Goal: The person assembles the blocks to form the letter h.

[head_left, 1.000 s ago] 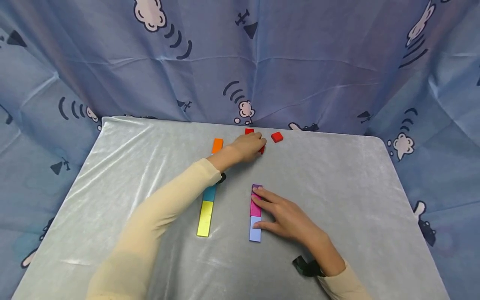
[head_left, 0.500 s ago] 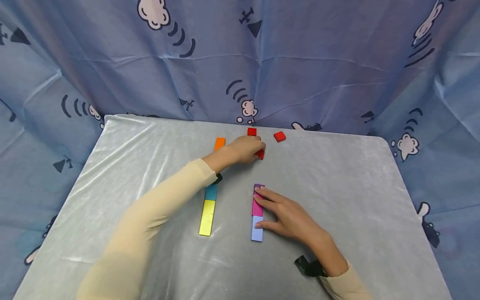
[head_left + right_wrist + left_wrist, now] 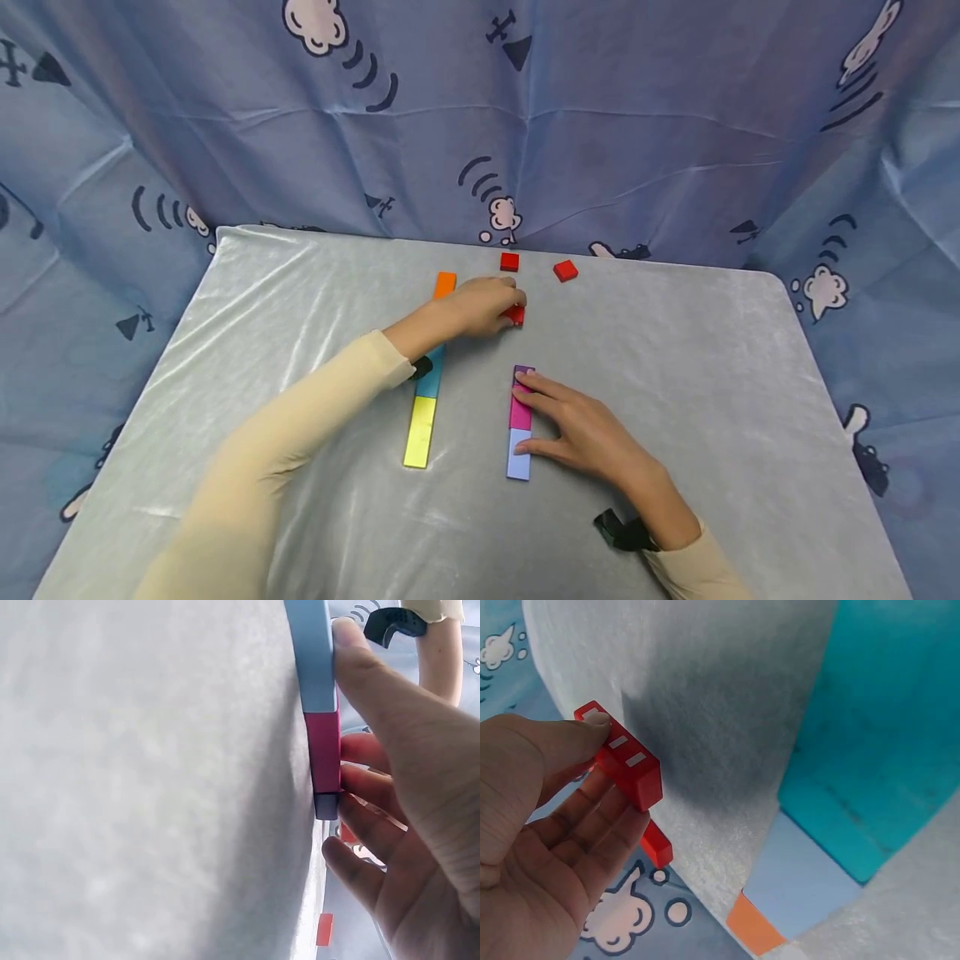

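Observation:
My left hand [image 3: 483, 307] pinches a red block [image 3: 637, 769] between thumb and fingers. White rectangular marks show on the block's face in the left wrist view. My right hand [image 3: 588, 429] rests with spread, relaxed fingers along a row of end-to-end blocks. That row has a purple block [image 3: 326, 806] at its far end, a magenta block [image 3: 520, 415] in the middle and a light blue block [image 3: 518, 467] nearest me. The thumb touches the light blue one; fingertips lie against the magenta and purple ones.
Left of this row runs another: a yellow block [image 3: 421, 433], a teal block [image 3: 430, 383], a pale blue block [image 3: 802, 877] and an orange block [image 3: 446, 283]. My left forearm crosses above it. Two red blocks [image 3: 509, 262] [image 3: 566, 271] lie near the table's back edge.
My left hand has drawn back toward me and slightly left with the red block, uncovering the red block behind it. The right hand stays at its row. The head view has shifted slightly.

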Motion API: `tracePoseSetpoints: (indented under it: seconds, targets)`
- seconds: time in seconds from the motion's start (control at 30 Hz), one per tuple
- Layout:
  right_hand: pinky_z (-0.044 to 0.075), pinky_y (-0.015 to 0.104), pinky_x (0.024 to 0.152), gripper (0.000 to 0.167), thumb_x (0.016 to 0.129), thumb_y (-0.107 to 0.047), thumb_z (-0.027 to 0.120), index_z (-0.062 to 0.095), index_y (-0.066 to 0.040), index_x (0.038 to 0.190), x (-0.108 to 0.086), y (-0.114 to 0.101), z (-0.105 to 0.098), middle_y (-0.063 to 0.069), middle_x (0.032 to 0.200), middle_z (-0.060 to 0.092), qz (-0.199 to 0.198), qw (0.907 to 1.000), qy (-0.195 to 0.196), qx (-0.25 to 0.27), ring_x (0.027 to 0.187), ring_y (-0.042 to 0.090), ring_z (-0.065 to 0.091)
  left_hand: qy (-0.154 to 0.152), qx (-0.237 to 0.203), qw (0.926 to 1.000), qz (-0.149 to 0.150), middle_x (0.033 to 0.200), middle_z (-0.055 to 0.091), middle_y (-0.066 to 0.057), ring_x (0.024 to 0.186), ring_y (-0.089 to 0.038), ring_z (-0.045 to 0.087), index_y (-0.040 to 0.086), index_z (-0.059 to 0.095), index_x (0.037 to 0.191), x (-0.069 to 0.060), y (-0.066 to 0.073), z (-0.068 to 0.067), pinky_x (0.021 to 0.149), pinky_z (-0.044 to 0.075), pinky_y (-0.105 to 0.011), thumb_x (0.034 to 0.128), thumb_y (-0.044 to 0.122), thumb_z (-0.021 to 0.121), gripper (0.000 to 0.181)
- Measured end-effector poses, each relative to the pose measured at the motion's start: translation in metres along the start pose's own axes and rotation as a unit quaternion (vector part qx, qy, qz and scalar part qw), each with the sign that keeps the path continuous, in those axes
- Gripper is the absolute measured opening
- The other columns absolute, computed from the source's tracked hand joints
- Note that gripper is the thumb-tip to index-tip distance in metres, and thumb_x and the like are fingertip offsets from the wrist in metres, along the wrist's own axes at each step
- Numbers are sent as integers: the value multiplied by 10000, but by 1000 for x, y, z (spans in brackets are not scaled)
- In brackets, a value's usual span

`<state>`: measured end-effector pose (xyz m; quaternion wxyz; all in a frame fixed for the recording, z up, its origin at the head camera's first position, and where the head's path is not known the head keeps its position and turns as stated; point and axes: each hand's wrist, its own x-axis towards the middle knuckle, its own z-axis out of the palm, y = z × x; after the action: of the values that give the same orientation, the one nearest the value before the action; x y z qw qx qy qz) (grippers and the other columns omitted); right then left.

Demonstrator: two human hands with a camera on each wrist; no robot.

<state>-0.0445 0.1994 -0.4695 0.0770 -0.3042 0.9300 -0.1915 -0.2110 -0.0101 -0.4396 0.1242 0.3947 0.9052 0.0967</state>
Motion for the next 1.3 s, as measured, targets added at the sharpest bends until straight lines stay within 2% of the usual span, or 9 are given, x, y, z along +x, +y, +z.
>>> tracePoseSetpoints:
  seconds: [0.17, 0.43, 0.6, 0.83, 1.03, 1.17, 1.3]
  targets:
    - [531, 463, 1164, 837, 783, -516, 909, 653, -84, 1453, 0, 0, 0, 68, 1605, 559, -21, 10000, 58, -19, 1464, 274, 572, 170, -139, 9997, 45, 1186, 704, -88, 1066, -244, 665, 110, 721, 1301, -15, 1, 2, 1018, 591, -370, 1025, 201, 705, 291]
    - [526, 461, 1170, 837, 792, -500, 909, 642, -78, 1464, 0, 0, -1, 72, 1612, 550, -37, 10000, 60, 25, 1469, 273, 567, 592, -441, 9972, 145, 1178, 716, -101, 1057, -242, 678, 73, 719, 1324, -48, -1, 4, 993, 597, -363, 1023, 190, 713, 323]
    - [527, 469, 1169, 845, 795, -494, 909, 628, -84, 1479, -1, 1, -2, 78, 1614, 547, 9, 10000, 45, 37, 1470, 281, 565, 533, -435, 9976, 125, 1114, 709, -91, 979, -232, 673, 79, 734, 1302, -65, 2, 8, 901, 614, -358, 1024, 180, 706, 297]
    - [527, 476, 1168, 853, 791, -497, 912, 622, -100, 1488, -2, 1, -1, 70, 1616, 546, 91, 9999, 41, 49, 1468, 281, 567, 513, -436, 9976, 133, 1034, 680, -83, 906, -224, 644, 76, 749, 1255, -72, 5, 11, 831, 598, -343, 1021, 160, 707, 252]
    - [518, 472, 1180, 843, 801, -503, 903, 622, -107, 1490, -1, 1, 0, 53, 1627, 535, 47, 10000, 12, 87, 1483, 269, 552, 565, -454, 9972, 160, 1069, 695, -95, 951, -241, 666, 67, 753, 1231, -76, 2, 15, 869, 610, -358, 1015, 126, 704, 229]
    - [523, 471, 1174, 836, 795, -497, 909, 633, -103, 1479, -1, 0, 1, 51, 1622, 541, 32, 10000, 33, 88, 1479, 268, 557, 603, -479, 9969, 155, 1069, 719, -101, 977, -257, 690, 68, 773, 1179, -77, 1, 18, 900, 623, -368, 1025, 74, 654, 195]
    - [525, 473, 1171, 838, 796, -492, 910, 627, -106, 1485, -2, 0, 2, 58, 1620, 542, 41, 9999, 38, 98, 1477, 272, 559, 515, -481, 9974, 116, 1116, 721, -102, 994, -245, 686, 53, 748, 1258, -78, 1, 20, 920, 622, -368, 1024, 132, 664, 260]
